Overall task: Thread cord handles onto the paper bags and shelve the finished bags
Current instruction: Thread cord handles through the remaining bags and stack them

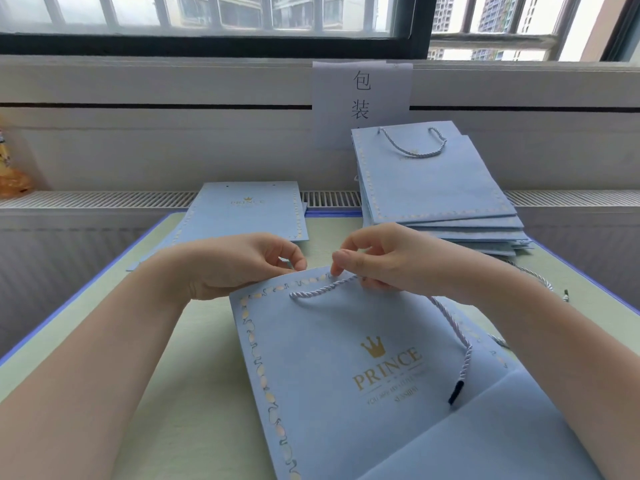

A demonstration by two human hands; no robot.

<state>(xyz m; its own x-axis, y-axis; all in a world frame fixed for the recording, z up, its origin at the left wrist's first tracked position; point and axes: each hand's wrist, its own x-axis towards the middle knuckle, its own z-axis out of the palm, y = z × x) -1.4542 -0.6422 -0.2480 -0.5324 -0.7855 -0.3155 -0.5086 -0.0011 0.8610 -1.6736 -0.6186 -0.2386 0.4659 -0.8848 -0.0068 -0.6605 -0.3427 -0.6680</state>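
Paper bag (346,375), pale blue, lies flat on the table (207,393) near the viewer. The left hand (242,265) pinches its top edge, and the right hand (374,261) pinches the twisted cord (325,289) there — its dark-tipped free end trails across the bag. The paper looks light, stiff and easily creased — best held by the reinforced top edge, the limp cord near its tip

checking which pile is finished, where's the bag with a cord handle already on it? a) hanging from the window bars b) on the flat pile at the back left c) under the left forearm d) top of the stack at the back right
D: the stack at the back right has a top bag with a twisted cord handle looped through its two holes, while the flat pile at the back left shows empty holes.
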